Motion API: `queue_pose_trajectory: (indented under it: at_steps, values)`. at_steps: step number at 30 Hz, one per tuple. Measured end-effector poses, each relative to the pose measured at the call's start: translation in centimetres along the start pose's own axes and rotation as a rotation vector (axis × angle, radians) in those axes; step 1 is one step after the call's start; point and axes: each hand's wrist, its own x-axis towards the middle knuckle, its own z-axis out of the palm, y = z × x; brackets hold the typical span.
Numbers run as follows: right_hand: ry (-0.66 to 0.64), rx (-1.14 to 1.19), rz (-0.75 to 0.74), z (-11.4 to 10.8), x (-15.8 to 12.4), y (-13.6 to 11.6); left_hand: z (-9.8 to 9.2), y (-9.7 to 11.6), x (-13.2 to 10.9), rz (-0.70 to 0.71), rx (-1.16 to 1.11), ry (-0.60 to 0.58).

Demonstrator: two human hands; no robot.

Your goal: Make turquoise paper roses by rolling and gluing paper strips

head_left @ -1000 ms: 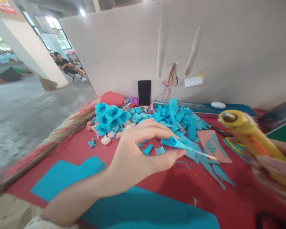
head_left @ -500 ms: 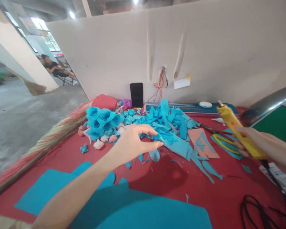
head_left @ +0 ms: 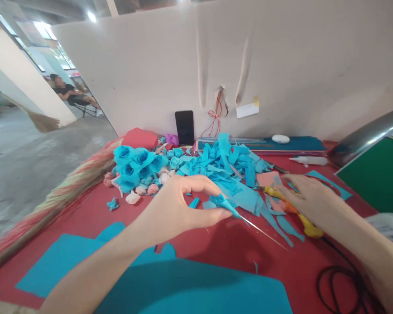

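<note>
My left hand (head_left: 183, 203) pinches a small twist of blue crepe paper (head_left: 223, 202) between thumb and fingertips. Out of that twist a thin metallic wire stem (head_left: 265, 233) points down to the right. On the right, my right hand (head_left: 321, 203) is low over a yellow glue gun (head_left: 311, 227) that lies on the table, its nozzle to the left and black cord trailing right. The thumb and fingers look apart, above the gun and scissors with partly covered handles; fingertip contact is unclear. Finished blue paper flowers (head_left: 139, 161) stand beyond my left hand.
Blue paper scraps (head_left: 222, 159) are heaped at the back centre. Blue sheets (head_left: 196, 283) lie in front. A phone (head_left: 184, 127) leans on the white panel (head_left: 144, 78). A white glue bottle (head_left: 309, 160) and green board (head_left: 376, 174) are right. A person (head_left: 68, 91) sits far left.
My right hand has brought the raised glue gun down and left onto the table, and its grip has loosened. My left hand has tilted the paper twist, so the wire stem shows.
</note>
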Motion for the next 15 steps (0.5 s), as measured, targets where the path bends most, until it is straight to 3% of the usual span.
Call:
queue_pose_trajectory:
  at_steps: [4, 7, 11, 15]
  values:
    - [-0.052, 0.359, -0.070, -1.4, -1.3, -6.0, 0.5, 0.0, 0.0, -0.010, -0.043, -0.025]
    - [-0.117, 0.791, 0.054, -2.0, -3.1, -9.1, 0.8, 0.0, 0.0, 0.006, -0.089, -0.077]
    - [-0.116, 0.959, 0.327, -2.6, -3.8, -10.3, 1.0, -0.1, 0.0, 0.042, -0.092, -0.118]
    - [-0.195, 1.080, 0.210, -3.1, -2.8, -9.7, 1.4, 0.0, 0.1, 0.066, -0.118, -0.147]
